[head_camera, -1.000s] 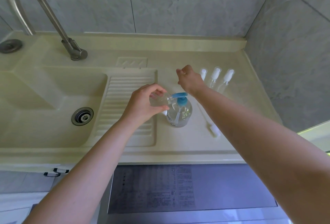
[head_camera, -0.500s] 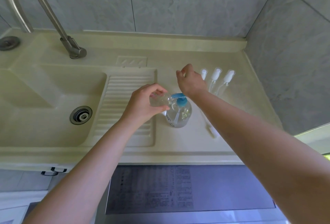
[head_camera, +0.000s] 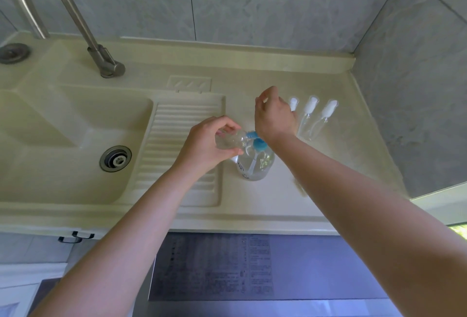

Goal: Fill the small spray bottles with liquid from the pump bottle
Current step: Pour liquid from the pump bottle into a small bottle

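Note:
The clear pump bottle (head_camera: 255, 165) with a blue pump head (head_camera: 260, 144) stands on the counter beside the ribbed drainboard. My left hand (head_camera: 204, 147) grips a small clear spray bottle (head_camera: 233, 140), tilted with its open neck at the blue nozzle. My right hand (head_camera: 274, 117) is over the pump head. Its heel lies on the pump top, and its fingers are lifted and loosely curled. Three capped small spray bottles (head_camera: 307, 117) lie side by side just right of that hand.
The cream sink basin (head_camera: 63, 140) with its drain (head_camera: 115, 158) and a metal faucet (head_camera: 101, 56) lie to the left. The ribbed drainboard (head_camera: 177, 124) sits under my left wrist. Tiled walls close the back and right. A dark appliance top (head_camera: 252, 266) is below the counter edge.
My right hand has settled a little closer over the pump head. My left hand keeps the small bottle at the nozzle.

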`<act>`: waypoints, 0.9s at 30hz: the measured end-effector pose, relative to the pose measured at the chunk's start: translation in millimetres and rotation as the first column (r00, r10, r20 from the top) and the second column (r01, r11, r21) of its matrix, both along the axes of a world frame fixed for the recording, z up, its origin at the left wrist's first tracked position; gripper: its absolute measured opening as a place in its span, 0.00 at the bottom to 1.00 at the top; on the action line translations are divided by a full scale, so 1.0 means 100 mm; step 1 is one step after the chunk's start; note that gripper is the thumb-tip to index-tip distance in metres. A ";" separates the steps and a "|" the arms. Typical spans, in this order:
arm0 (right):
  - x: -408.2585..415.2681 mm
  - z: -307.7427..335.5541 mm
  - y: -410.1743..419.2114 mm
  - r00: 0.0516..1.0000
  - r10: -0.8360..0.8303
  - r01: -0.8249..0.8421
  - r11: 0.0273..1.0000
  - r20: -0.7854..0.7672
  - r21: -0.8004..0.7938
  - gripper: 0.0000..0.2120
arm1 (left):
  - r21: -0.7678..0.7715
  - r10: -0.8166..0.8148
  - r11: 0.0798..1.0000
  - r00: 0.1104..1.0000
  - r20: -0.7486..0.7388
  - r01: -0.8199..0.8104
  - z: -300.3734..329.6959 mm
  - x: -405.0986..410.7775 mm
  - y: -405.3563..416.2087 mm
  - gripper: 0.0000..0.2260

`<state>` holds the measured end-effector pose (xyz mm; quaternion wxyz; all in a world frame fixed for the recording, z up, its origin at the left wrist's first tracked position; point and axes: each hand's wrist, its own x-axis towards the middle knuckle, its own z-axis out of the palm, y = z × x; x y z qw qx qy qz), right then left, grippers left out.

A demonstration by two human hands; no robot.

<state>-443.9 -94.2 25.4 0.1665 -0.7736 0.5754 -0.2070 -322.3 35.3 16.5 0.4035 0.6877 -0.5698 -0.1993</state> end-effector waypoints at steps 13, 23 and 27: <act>-0.03 0.01 0.00 0.990 0.028 -0.054 0.980 -0.137 -0.190 0.11 | 0.014 -0.005 1.000 1.000 0.002 0.005 -0.04 0.03 0.01 0.20; -0.02 0.06 0.02 0.996 0.016 -0.035 0.972 -0.084 -0.234 0.11 | 0.034 0.004 0.999 1.000 -0.011 -0.004 0.02 0.00 0.03 0.20; -0.03 -0.04 0.05 0.993 0.018 -0.044 0.975 -0.118 -0.216 0.09 | 0.047 0.007 0.999 1.000 0.012 -0.007 0.00 -0.01 0.00 0.20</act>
